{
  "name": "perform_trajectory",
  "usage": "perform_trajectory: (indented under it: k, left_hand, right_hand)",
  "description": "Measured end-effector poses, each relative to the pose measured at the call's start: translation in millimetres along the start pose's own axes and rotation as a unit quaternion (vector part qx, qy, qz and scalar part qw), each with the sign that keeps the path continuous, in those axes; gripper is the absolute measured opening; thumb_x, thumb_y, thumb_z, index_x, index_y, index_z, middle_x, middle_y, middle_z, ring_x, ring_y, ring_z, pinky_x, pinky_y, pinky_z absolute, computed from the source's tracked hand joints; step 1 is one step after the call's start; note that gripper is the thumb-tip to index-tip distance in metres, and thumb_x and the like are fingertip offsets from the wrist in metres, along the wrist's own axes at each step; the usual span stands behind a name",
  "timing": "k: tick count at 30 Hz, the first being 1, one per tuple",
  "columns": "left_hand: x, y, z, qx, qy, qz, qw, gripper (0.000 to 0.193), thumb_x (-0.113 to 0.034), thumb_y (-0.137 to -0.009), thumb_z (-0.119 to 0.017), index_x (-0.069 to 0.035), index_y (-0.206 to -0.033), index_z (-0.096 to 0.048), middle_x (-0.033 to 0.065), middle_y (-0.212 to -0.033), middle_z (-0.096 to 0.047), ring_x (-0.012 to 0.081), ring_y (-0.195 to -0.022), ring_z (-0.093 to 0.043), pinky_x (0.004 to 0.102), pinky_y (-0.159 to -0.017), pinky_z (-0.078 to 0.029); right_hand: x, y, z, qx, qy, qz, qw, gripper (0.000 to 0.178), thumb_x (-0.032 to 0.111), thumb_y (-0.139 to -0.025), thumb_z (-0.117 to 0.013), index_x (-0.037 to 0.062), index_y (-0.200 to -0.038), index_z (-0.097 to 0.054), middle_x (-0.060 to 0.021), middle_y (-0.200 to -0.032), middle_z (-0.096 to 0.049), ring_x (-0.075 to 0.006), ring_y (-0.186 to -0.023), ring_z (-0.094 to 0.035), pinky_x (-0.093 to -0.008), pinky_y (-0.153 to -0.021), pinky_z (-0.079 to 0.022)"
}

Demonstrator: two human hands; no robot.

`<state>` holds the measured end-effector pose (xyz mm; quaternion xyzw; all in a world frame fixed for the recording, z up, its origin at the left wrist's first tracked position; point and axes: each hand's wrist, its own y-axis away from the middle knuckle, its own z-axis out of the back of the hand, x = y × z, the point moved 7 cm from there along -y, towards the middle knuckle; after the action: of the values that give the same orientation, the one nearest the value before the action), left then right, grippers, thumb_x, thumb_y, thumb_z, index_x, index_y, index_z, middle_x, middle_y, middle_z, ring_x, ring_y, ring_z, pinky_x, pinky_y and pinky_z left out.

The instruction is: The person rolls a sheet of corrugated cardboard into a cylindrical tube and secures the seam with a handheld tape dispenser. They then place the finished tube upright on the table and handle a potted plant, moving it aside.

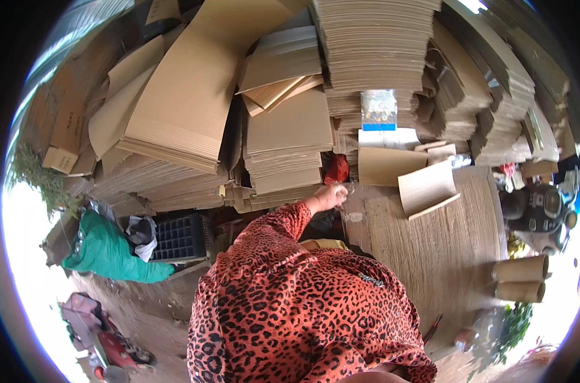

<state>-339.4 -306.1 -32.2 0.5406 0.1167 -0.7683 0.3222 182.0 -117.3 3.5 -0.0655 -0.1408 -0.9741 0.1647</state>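
The person's left hand [328, 197] reaches to the left edge of the bench [440, 258], near its far left corner. Its fingers look curled, but blur hides whether they grip anything. A red item [337, 169], the thing nearest the hand, lies just beyond it, in a gap beside that corner. A curved cardboard piece [428, 189] rests near the bench's far edge, next to a flatter brown sheet [382, 167]. A tall cardboard stack [376, 45] rises behind. Two brown tubes [521, 269] sit at the right edge.
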Motion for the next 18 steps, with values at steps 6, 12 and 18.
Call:
perform_trajectory:
  k: [6,12,18]
  left_hand:
    - [12,5,161,-0.263,0.225,-0.009,0.938,0.027,-0.017,-0.092,-0.066,-0.004,-0.114,-0.060,0.0034,-0.098,-0.065,0.0098,-0.080,-0.064,0.0253,-0.071,-0.054]
    - [-10,166,301,-0.611,0.286,-0.156,0.722,0.026,-0.002,-0.091,-0.062,-0.005,-0.117,-0.058,0.0050,-0.100,-0.064,0.0128,-0.093,-0.062,0.0285,-0.083,-0.055]
    - [-24,290,389,-0.811,0.017,0.001,0.585,0.041,-0.004,-0.086,-0.066,-0.003,-0.124,-0.051,0.0112,-0.119,-0.047,0.0198,-0.095,-0.060,0.0311,-0.082,-0.052]
  right_hand:
    - [137,-32,-9,0.135,-0.006,0.173,0.976,0.034,0.026,-0.084,-0.063,0.0082,-0.113,-0.060,-0.0190,-0.111,-0.060,-0.0380,-0.102,-0.058,-0.0469,-0.086,-0.048]
    - [229,-50,-15,0.212,0.026,0.297,0.931,0.035,0.026,-0.083,-0.064,0.0075,-0.113,-0.061,-0.0187,-0.109,-0.061,-0.0374,-0.101,-0.058,-0.0460,-0.085,-0.048]
    - [272,-59,-29,0.255,0.058,0.356,0.897,0.035,0.025,-0.083,-0.065,0.0068,-0.112,-0.061,-0.0184,-0.107,-0.061,-0.0367,-0.099,-0.059,-0.0451,-0.084,-0.049]
